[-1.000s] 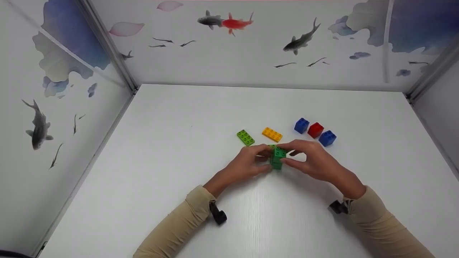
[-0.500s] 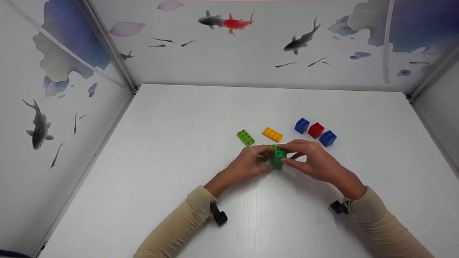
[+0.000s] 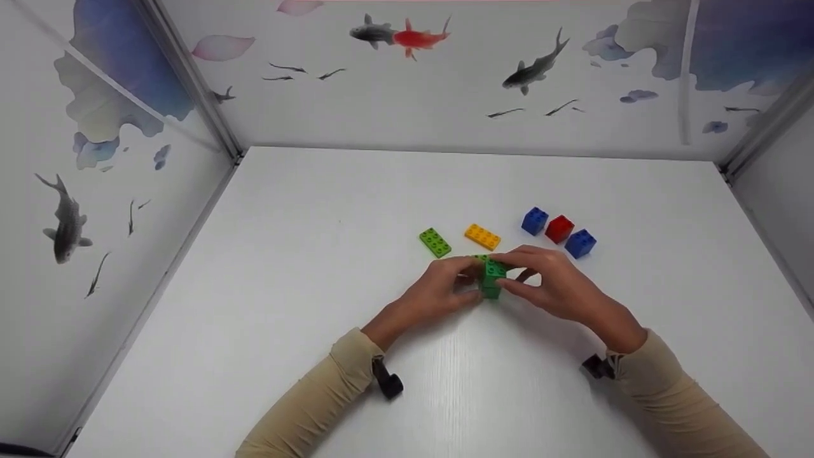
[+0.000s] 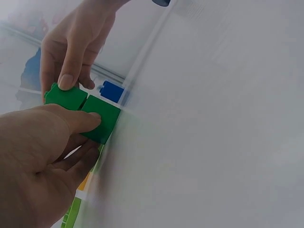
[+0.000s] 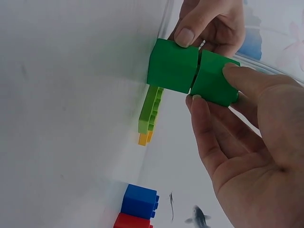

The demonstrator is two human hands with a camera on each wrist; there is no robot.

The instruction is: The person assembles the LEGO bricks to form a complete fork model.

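Two green toy bricks stand one on the other in the middle of the table. My left hand point(image 3: 439, 288) pinches the lower green brick point(image 5: 173, 66), which rests on the tabletop. On the upper green brick point(image 5: 214, 78), my right hand point(image 3: 556, 283) has its thumb on one side and fingertips on the other. A thin, uneven gap shows between the two bricks in the right wrist view, with the upper one slightly tilted. Just behind them lies a light green plate brick point(image 3: 480, 257), partly hidden by the hands.
Further back lie another light green plate brick point(image 3: 435, 242) and a yellow plate brick point(image 3: 482, 236). Right of these, a red brick point(image 3: 559, 229) sits between a blue brick point(image 3: 535, 221) and a second blue brick point(image 3: 580, 243). Printed panels wall the white table point(image 3: 286, 254).
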